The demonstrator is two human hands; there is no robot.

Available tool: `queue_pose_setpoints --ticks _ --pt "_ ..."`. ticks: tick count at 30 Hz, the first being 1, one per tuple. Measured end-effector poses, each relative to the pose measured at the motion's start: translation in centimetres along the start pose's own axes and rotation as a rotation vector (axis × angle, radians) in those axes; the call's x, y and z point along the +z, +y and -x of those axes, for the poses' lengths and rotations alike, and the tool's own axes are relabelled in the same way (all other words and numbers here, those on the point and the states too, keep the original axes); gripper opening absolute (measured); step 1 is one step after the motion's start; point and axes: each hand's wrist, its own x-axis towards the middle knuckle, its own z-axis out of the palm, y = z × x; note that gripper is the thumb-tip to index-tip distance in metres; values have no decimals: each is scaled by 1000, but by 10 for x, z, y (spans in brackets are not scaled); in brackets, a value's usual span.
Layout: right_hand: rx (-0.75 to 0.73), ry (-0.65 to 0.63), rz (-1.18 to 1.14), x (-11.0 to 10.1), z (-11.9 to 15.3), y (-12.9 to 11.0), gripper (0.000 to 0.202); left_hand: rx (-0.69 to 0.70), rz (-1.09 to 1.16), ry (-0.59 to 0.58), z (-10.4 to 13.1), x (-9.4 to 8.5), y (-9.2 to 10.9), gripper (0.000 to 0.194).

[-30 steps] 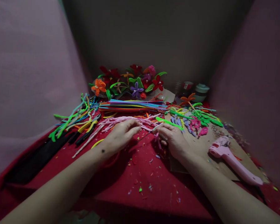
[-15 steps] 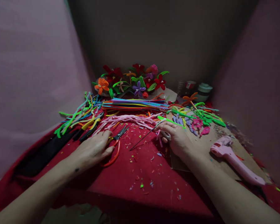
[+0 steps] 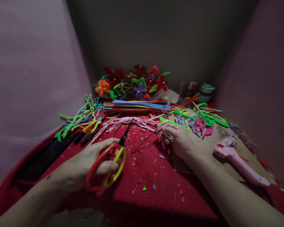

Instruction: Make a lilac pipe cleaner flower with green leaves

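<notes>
My left hand (image 3: 101,157) is closed on a pair of scissors (image 3: 113,156) with one red and one yellow handle loop; the dark blades point up and away, close together. To the right, my right hand (image 3: 174,135) pinches a thin dark wire (image 3: 145,139) that slants down to the left over the red cloth. A pale roll of tape (image 3: 168,136) sits at its fingers, and a small pink fuzzy piece (image 3: 161,140) hangs beside them. Pink fuzzy stems (image 3: 127,121) lie beyond both hands.
Pliers (image 3: 92,129) and coloured stems lie at left. Bundled stems (image 3: 137,105) and fuzzy flowers (image 3: 139,90) stand at the back. A pink glue gun (image 3: 240,160) rests on cardboard (image 3: 203,148) at right, near green pieces (image 3: 209,118). Scraps dot the red cloth (image 3: 161,195).
My left hand has lifted the scissors off the cloth and drawn them nearer, turning the blades more upright. My right hand with the wire has hardly moved.
</notes>
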Motion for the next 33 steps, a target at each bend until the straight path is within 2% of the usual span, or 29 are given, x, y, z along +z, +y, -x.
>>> queue_pose_setpoints --ticks 2,4,7,9,12,19,28,33 --pt "-1 1 3 -1 -1 1 8 -46 150 -221 -4 14 4 29" --pt "2 -1 -2 -2 -2 2 8 -79 204 -339 -10 25 8 28" --pt "6 -8 -10 -2 -3 2 8 -95 134 -415 -21 34 16 21" --pt "6 -6 -2 -2 -3 1 8 -81 35 -482 -28 36 21 14" --pt "13 15 -6 0 -2 -3 6 -65 -64 -580 -38 34 24 13" --pt "21 26 -28 2 -2 -4 6 13 -162 -594 -53 35 23 14" --pt "28 37 -65 0 -5 -1 6 98 -615 -436 -55 43 44 10" --pt "29 44 -29 1 -2 -5 4 189 -768 -374 -59 39 41 17"
